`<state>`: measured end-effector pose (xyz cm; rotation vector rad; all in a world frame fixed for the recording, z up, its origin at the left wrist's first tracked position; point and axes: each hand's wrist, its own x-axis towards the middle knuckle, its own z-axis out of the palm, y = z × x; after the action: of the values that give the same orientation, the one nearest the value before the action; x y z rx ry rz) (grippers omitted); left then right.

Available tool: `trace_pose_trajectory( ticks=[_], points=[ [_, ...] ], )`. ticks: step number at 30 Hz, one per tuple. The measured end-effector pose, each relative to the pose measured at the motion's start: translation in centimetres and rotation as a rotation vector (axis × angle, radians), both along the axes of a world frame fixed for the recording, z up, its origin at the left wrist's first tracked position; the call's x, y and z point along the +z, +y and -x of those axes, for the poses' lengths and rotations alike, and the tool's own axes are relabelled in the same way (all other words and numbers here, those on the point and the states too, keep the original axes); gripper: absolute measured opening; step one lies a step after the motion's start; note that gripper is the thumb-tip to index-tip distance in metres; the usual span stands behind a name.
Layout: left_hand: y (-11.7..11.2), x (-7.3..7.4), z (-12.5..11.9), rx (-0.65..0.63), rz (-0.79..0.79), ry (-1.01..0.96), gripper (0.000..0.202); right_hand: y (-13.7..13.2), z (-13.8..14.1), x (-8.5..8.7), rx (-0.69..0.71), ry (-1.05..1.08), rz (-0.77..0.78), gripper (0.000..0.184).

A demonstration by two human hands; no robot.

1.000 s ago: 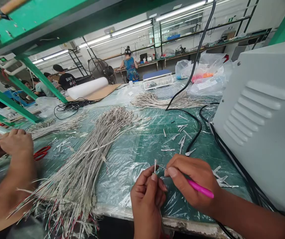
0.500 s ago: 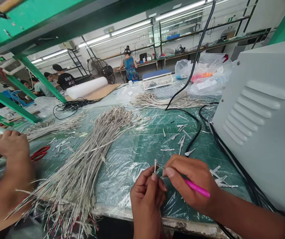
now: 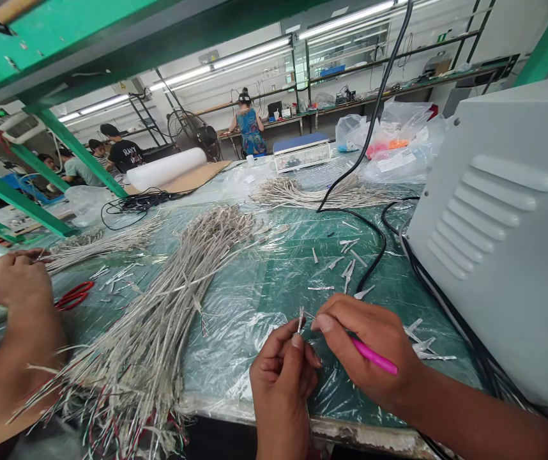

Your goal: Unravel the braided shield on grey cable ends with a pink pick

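Observation:
My left hand (image 3: 281, 370) pinches the end of a thin foil-wrapped cable (image 3: 300, 318) upright at the near edge of the green mat (image 3: 293, 268). My right hand (image 3: 370, 348) grips a pink-handled tool (image 3: 373, 355), its tip touching the cable end. Short silver foil scraps (image 3: 348, 265) lie scattered on the mat just beyond my hands. A large bundle of grey foil cables (image 3: 178, 300) lies to the left of my hands.
A co-worker's hands (image 3: 18, 300) rest at the left, beside red scissors (image 3: 73, 295). A grey machine housing (image 3: 504, 223) fills the right, with black cords (image 3: 374, 246) running past it. More cable bundles (image 3: 303, 191), plastic bags (image 3: 393, 147) and a white roll (image 3: 168, 167) lie farther back.
My hands barely shifted, the tool tip working slightly at the cable end. The co-worker's hands moved a little left and up.

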<state>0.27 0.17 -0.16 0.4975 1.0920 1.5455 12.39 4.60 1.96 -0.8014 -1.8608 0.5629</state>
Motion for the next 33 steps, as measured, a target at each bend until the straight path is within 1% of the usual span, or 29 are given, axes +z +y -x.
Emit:
trace_pose_trajectory(
  ticks=[3,5,8,10,11,15,17,21,26,33],
  points=[
    [-0.03,-0.02,0.06,-0.013,-0.009,0.005,0.024,0.03,0.06,-0.05,0.003,-0.009,0.019,0.026],
    [-0.03,-0.09,0.13,-0.018,-0.017,0.005,0.023,0.19,0.03,0.00,0.006,0.001,0.039,0.023],
    [-0.06,-0.13,0.15,-0.017,-0.035,0.007,0.022,0.54,-0.12,0.25,-0.056,0.058,0.048,0.019],
    [-0.11,-0.07,0.11,-0.011,-0.039,0.004,0.021,0.63,-0.25,0.43,-0.089,0.085,0.040,0.020],
    [-0.14,-0.04,0.08,-0.007,-0.037,0.001,0.021,0.60,-0.30,0.50,-0.081,0.089,0.026,0.021],
    [-0.23,-0.01,0.01,0.012,-0.008,-0.019,0.024,0.18,-0.46,0.52,0.051,0.067,-0.069,0.023],
    [-0.23,-0.06,0.01,0.017,0.011,-0.020,0.026,0.07,-0.48,0.46,0.086,0.052,-0.088,0.024],
    [-0.14,-0.10,0.04,0.027,0.011,-0.015,0.026,0.16,-0.45,0.45,0.098,0.045,-0.070,0.027],
    [-0.05,-0.02,0.03,0.029,0.028,-0.020,0.027,0.17,-0.43,0.55,0.121,0.046,-0.062,0.026],
    [-0.20,0.00,0.05,0.027,0.023,-0.024,0.027,0.12,-0.36,0.53,0.115,0.017,-0.054,0.027]
  ],
)
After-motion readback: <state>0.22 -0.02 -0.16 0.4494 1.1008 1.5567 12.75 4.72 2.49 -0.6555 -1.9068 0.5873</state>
